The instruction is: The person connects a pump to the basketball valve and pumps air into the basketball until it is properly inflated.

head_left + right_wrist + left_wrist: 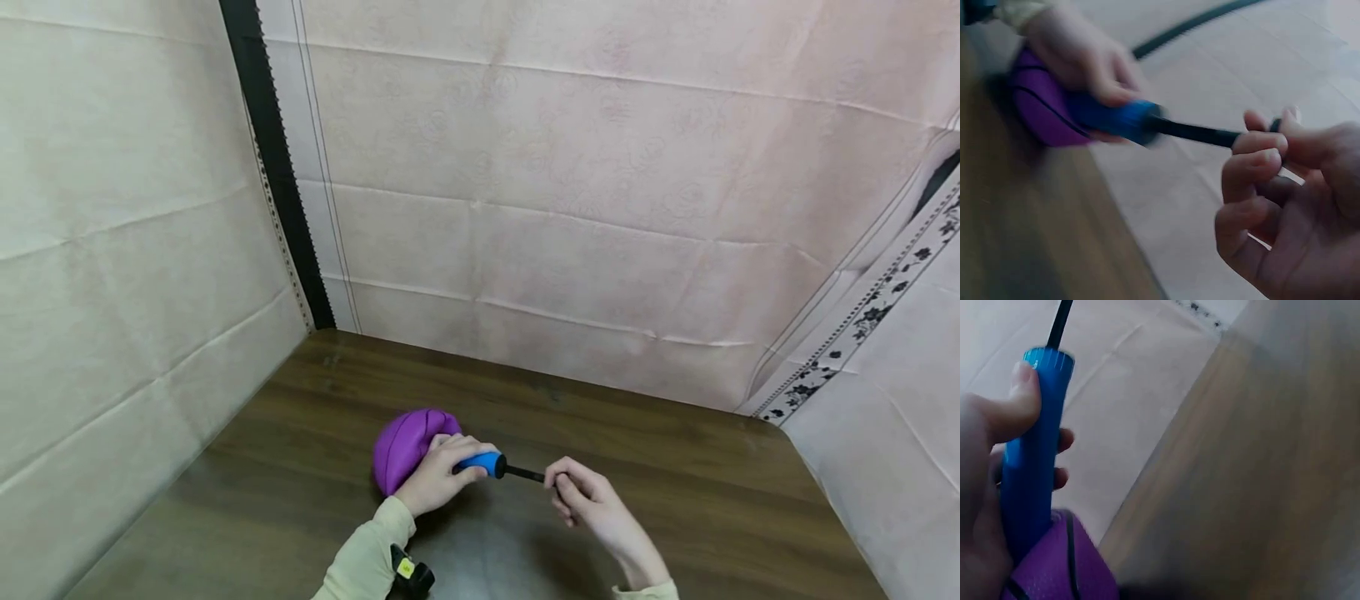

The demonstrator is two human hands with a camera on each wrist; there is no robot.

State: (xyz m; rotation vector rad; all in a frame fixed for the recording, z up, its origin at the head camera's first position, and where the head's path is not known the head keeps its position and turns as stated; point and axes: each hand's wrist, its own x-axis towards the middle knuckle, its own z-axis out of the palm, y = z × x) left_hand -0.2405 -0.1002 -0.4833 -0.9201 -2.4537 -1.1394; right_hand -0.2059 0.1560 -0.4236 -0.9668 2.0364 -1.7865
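My left hand point(441, 475) grips the blue barrel of a hand air pump point(1036, 444), its thumb lying along the barrel near the ribbed collar. At the pump's lower end sits a purple ball point(405, 450) with black seams, caved in on one side and looking underinflated. The join between pump and ball is hidden. A black rod point(1194, 131) sticks out of the barrel toward the right. My right hand point(588, 504) pinches the handle at the rod's far end between thumb and fingers. In the right wrist view, the other fingers are loosely curled.
A brown wood-grain table point(300, 483) lies beneath the hands. Pale creased cloth point(562, 208) hangs behind it and on both sides. A dark strip point(277, 167) runs down the back left corner. A black wrist device point(411, 575) is worn on the left sleeve.
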